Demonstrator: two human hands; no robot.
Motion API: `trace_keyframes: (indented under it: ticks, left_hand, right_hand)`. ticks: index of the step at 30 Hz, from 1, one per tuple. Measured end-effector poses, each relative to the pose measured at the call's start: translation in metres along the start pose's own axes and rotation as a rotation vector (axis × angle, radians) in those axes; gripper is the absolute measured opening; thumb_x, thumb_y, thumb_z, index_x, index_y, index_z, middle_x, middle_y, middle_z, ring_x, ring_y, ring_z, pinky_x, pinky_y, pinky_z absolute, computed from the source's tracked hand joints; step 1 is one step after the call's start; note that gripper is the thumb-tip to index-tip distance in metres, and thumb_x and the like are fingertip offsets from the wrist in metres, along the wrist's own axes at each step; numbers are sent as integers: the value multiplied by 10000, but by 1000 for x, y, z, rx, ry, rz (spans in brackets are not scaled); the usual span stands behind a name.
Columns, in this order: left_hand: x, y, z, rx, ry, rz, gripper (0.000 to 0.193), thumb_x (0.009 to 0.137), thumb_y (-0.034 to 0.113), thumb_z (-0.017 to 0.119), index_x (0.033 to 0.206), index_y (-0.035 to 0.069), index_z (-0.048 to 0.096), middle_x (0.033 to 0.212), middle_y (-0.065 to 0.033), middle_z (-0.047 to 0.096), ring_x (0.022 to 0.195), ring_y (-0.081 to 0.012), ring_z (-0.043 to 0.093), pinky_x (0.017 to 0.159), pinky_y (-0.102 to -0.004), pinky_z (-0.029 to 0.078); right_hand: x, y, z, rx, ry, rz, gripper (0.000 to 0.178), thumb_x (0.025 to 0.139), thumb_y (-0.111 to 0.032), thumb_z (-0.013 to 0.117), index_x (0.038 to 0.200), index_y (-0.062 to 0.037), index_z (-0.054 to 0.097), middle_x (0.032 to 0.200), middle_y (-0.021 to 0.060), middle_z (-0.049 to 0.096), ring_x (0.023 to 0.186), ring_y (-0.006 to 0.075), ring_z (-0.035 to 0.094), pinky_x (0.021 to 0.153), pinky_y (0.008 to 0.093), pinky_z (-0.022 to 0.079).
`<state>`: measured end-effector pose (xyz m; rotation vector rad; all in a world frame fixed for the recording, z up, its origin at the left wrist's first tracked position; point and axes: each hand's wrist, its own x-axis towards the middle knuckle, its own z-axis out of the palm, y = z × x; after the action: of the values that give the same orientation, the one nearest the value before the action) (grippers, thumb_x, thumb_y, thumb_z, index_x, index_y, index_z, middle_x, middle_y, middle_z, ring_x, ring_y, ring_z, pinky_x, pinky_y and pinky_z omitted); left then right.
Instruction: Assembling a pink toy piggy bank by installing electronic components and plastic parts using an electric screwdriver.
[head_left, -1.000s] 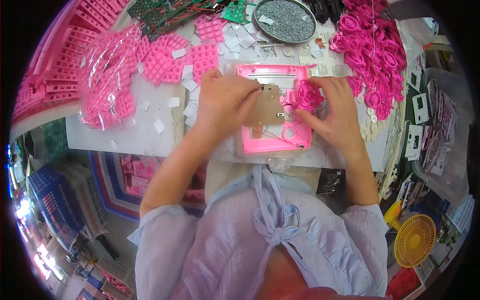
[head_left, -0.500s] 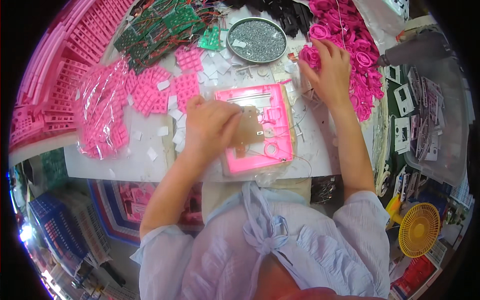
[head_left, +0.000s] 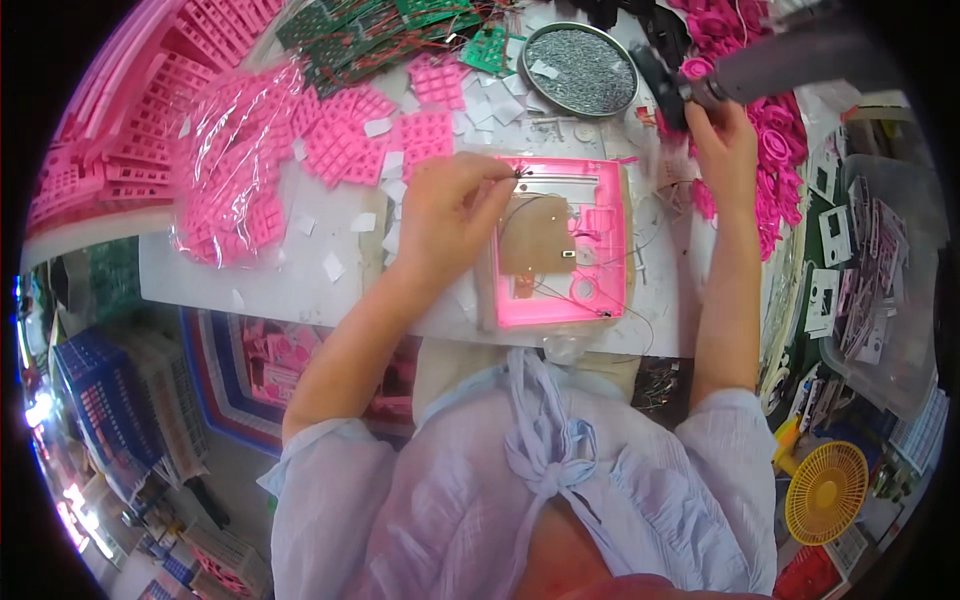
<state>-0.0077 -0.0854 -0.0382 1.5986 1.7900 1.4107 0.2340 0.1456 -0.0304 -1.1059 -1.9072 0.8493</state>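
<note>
Left fingers (head_left: 492, 173) pinching a tiny dark bit (head_left: 521, 174) at the pink frame's (head_left: 615, 262) far-left corner, mid-desk (head_left: 665, 290). Right fingers (head_left: 704, 130) at the dark tool (head_left: 765, 70), can't tell if gripping. Dragging it could snag loose wires (head_left: 562, 297).

The white surface (head_left: 305, 285) supports the following: along the left edge, a clear bag of pink keypads (head_left: 228, 175); at the far edge, left to centre, green circuit boards (head_left: 375, 50) and a round tray (head_left: 581, 114); along the right edge, magenta parts (head_left: 775, 150); near the front edge, a pink housing (head_left: 616, 240). White squares (head_left: 363, 222) lie scattered left of centre.
</note>
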Motion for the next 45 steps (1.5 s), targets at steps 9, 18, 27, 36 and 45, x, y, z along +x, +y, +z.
trace_keyframes:
  ticks: [9,18,27,36,45]
  left_hand:
    - [8,5,3,73,-129,201,110,859,45,727,969,51,718,889,-61,716,805,-198,647,781,-343,465]
    - [25,4,-5,185,-356,375,124,824,113,760,921,79,692,833,-61,670,798,-275,632,763,-395,456]
    - [51,22,-20,458,-640,587,136,824,125,729,949,87,693,865,-60,663,850,-265,634,762,-404,488]
    - [23,26,-16,276,-568,132,170,893,137,680,1007,19,724,880,-111,723,794,-277,685,711,-371,530]
    - [41,26,-7,94,-576,-40,190,877,157,693,942,-21,717,784,-159,705,699,-248,692,662,-356,530]
  right_hand:
    - [-59,-75,17,-34,-772,96,332,894,-191,665,1183,-29,646,1003,96,690,833,205,666,731,336,545]
    - [-84,-77,10,-240,-684,-481,484,767,-233,811,1182,-46,647,1099,137,656,1055,334,604,886,418,525]
    - [-83,-81,19,-146,-677,-544,438,776,-166,787,1175,-66,637,1155,110,621,1068,326,575,883,423,530]
    - [-82,-91,20,-295,-764,-562,447,770,-113,762,1188,-105,603,1172,85,596,1098,320,555,868,423,547]
    - [-105,-112,22,-587,-648,-598,407,807,-124,664,1208,-81,608,1166,84,603,1090,296,575,783,355,584]
